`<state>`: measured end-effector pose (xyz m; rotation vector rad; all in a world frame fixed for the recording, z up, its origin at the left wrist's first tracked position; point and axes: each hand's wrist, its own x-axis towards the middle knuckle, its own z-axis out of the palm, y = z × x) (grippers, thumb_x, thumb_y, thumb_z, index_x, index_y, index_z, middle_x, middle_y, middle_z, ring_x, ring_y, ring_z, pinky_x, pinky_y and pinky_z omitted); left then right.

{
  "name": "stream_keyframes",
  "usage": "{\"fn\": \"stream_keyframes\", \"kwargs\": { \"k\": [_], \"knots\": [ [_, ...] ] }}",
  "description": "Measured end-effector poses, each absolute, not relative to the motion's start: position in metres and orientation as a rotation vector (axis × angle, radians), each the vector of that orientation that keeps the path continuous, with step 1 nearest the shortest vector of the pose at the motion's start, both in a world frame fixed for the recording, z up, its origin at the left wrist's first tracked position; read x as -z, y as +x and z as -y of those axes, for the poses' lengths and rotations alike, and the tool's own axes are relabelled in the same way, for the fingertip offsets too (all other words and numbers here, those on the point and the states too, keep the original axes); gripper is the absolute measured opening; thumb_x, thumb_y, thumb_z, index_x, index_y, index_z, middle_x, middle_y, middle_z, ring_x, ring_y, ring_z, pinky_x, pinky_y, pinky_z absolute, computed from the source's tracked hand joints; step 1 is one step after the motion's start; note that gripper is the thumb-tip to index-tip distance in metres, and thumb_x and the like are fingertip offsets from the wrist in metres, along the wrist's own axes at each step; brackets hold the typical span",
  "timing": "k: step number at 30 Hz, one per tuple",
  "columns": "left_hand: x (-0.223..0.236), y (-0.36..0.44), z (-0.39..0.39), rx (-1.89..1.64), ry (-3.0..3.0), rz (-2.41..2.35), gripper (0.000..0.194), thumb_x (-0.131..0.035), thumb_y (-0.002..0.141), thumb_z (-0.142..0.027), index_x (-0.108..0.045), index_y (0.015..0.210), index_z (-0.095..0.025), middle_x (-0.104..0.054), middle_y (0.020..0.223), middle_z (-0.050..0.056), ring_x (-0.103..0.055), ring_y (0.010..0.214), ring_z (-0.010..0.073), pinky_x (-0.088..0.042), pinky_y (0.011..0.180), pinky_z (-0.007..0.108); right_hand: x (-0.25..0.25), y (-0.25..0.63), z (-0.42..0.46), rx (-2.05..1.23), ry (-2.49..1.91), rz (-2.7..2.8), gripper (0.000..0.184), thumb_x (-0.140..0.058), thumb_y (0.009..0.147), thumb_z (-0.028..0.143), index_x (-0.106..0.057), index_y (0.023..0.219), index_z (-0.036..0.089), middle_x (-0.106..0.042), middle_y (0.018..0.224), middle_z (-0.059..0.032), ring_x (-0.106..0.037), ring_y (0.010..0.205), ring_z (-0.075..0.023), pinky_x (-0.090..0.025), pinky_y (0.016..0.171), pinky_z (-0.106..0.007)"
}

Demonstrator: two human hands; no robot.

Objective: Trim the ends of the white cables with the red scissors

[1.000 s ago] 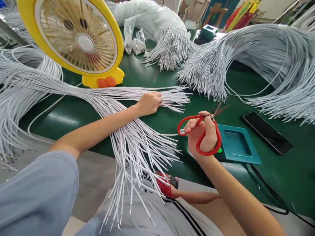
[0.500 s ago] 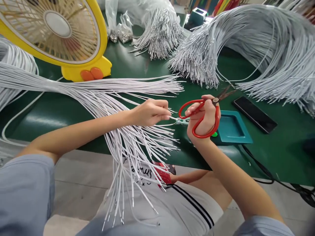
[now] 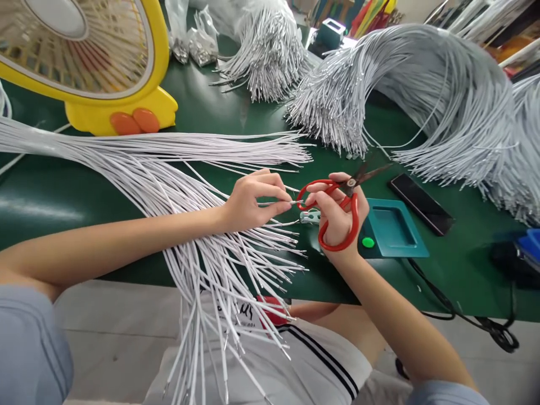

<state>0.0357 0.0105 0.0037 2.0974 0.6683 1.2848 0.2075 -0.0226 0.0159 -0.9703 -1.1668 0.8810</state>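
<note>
My left hand point(image 3: 258, 201) pinches one thin white wire between thumb and fingertips, its end pointing right. My right hand point(image 3: 340, 216) holds red-handled scissors point(image 3: 356, 211), with the handle loops around its fingers and the dark blades pointing away to the upper right. The right thumb and forefinger come close to the wire's tip; whether they grip it I cannot make out. Just below the fingertips is a pale green clip-like tool point(image 3: 310, 217), partly hidden by the right hand. Loose white wires point(image 3: 202, 247) fan out beneath my left forearm and over the table edge.
A yellow fan point(image 3: 162, 104) stands at the left. Thick wire bundles point(image 3: 270, 62) and a large wire coil point(image 3: 447, 79) lie at the back. Right of my hand are a teal device with a tray point(image 3: 415, 247), a phone point(image 3: 422, 203) and black cables point(image 3: 447, 304).
The camera view has shifted slightly. My right thumb and forefinger have moved up from the pale green tool toward the wire tip between my left fingers. The scissors stay in my right hand.
</note>
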Motion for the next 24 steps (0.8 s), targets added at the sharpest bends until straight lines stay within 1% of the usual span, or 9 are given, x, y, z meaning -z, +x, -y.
{"fn": "stream_keyframes", "kwargs": {
  "k": [4, 6, 9, 13, 19, 24],
  "knots": [
    [0.0021, 0.0374, -0.0126, -1.205, 1.928, -0.647, 0.012, -0.063, 0.081, -0.019, -0.071, 0.075, -0.012, -0.06, 0.064, 0.002, -0.045, 0.054, 0.0081, -0.036, 0.05, 0.022, -0.0158, 0.2052, 0.0229, -0.841, -1.032, 1.253, 0.027, -0.066, 0.071, 0.014, -0.055, 0.094, 0.022, -0.069, 0.075, 0.0025, -0.063, 0.06, -0.0105, -0.053, 0.061, -0.026],
    [0.0015, 0.0379, -0.0127, -1.17, 1.864, -0.635, 0.011, -0.063, 0.079, -0.017, -0.07, 0.073, -0.011, -0.058, 0.061, 0.001, -0.043, 0.052, 0.0072, -0.035, 0.048, 0.021, -0.015, 0.2034, 0.0236, -0.826, -1.024, 1.297, 0.027, -0.067, 0.07, 0.012, -0.055, 0.093, 0.022, -0.069, 0.074, 0.003, -0.063, 0.061, -0.0109, -0.054, 0.061, -0.025],
    [-0.0006, 0.0382, -0.013, -1.122, 1.805, -0.642, 0.011, -0.062, 0.078, -0.014, -0.069, 0.072, -0.01, -0.06, 0.061, 0.002, -0.048, 0.053, 0.0078, -0.038, 0.049, 0.019, -0.0131, 0.2013, 0.0246, -0.793, -1.007, 1.348, 0.026, -0.067, 0.072, 0.011, -0.056, 0.093, 0.023, -0.069, 0.075, 0.0031, -0.064, 0.065, -0.0117, -0.054, 0.062, -0.026],
    [-0.0027, 0.0379, -0.0142, -1.038, 1.724, -0.668, 0.012, -0.059, 0.078, -0.012, -0.07, 0.073, -0.01, -0.064, 0.061, 0.003, -0.056, 0.056, 0.0097, -0.043, 0.052, 0.019, -0.0123, 0.2009, 0.0248, -0.782, -0.988, 1.371, 0.027, -0.066, 0.072, 0.01, -0.055, 0.092, 0.023, -0.068, 0.074, 0.003, -0.064, 0.063, -0.0121, -0.054, 0.061, -0.027],
    [-0.0053, 0.0375, -0.017, -0.986, 1.634, -0.633, 0.012, -0.059, 0.078, -0.01, -0.069, 0.073, -0.008, -0.064, 0.057, 0.002, -0.056, 0.053, 0.0077, -0.044, 0.052, 0.017, -0.012, 0.2026, 0.0247, -0.787, -0.983, 1.381, 0.027, -0.066, 0.072, 0.011, -0.054, 0.094, 0.023, -0.069, 0.076, 0.0031, -0.063, 0.062, -0.0111, -0.053, 0.061, -0.026],
    [-0.0062, 0.0375, -0.0157, -1.011, 1.633, -0.648, 0.011, -0.06, 0.078, -0.012, -0.069, 0.072, -0.008, -0.064, 0.06, 0.003, -0.057, 0.056, 0.0091, -0.045, 0.053, 0.019, -0.0131, 0.2031, 0.0256, -0.778, -0.969, 1.381, 0.025, -0.067, 0.074, 0.015, -0.054, 0.094, 0.024, -0.068, 0.075, 0.0029, -0.063, 0.061, -0.0112, -0.053, 0.06, -0.027]
  ]
}}
